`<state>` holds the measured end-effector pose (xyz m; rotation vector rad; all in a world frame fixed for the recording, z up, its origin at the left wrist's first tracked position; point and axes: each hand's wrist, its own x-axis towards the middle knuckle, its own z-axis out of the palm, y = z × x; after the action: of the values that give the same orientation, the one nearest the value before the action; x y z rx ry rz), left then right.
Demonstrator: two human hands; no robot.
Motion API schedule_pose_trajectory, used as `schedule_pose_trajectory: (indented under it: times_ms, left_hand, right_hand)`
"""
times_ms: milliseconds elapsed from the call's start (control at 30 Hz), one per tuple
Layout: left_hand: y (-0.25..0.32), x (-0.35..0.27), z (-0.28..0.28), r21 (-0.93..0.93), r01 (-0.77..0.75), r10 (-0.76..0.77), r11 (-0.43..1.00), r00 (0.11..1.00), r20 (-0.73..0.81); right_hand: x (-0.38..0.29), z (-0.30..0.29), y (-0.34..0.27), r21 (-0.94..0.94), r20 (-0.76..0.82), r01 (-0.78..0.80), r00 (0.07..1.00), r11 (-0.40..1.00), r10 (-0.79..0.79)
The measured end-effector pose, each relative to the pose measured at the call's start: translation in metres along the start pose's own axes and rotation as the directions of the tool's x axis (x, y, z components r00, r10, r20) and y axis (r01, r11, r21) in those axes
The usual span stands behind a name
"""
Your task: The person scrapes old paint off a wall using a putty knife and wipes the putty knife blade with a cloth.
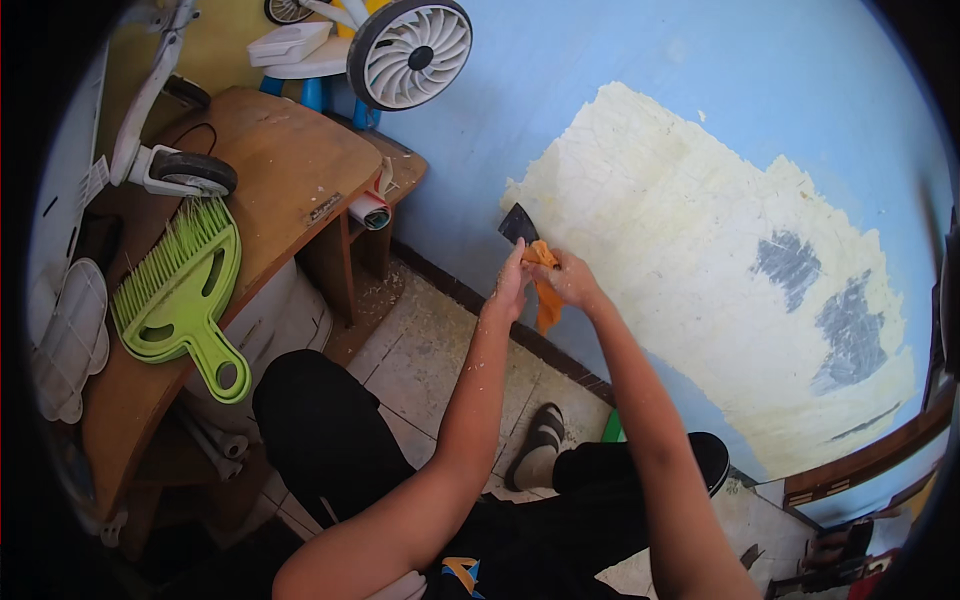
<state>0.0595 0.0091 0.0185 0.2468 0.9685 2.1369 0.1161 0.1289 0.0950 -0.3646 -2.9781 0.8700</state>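
Both hands meet in front of the wall around a scraper with a dark, wide blade (518,224) and an orange cloth (549,304) bunched at its handle. My left hand (512,283) is against the tool just below the blade, its thumb pointing up. My right hand (570,277) grips the orange cloth and the handle, which is mostly hidden. Behind the tool, the blue painted wall (480,172) has a large bare off-white patch (675,210) with ragged edges and grey spots at its right. Pale flakes cling to my hands and forearms.
At left, a wooden desk (292,157) holds a lime-green dustpan (187,300) with a brush. A wheeled frame (139,127) stands near it, and a large white toy wheel (410,56) juts out above. Flakes lie on the tiled floor (427,337). Wooden furniture (870,457) stands at lower right.
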Motion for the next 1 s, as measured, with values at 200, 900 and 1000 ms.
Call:
schedule_pose_trajectory:
  times_ms: [200, 900, 1000]
  left_hand:
    - [-0.009, 0.038, -0.055, -0.082, 0.099, -0.105, 0.992, 0.991, -0.08]
    - [-0.036, 0.107, -0.054, -0.589, 0.021, -0.04, 0.808, 0.999, -0.019]
    - [-0.03, 0.1, -0.05, -0.624, 0.028, -0.043, 0.781, 0.999, -0.009]
  right_hand:
    - [-0.02, 0.061, -0.006, -0.1, -0.35, -0.05, 0.937, 0.994, 0.012]
    - [0.001, 0.069, -0.032, -0.035, -0.413, -0.215, 0.893, 0.976, 0.182]
    - [0.004, 0.066, -0.035, -0.002, -0.407, -0.244, 0.886, 0.97, 0.222]
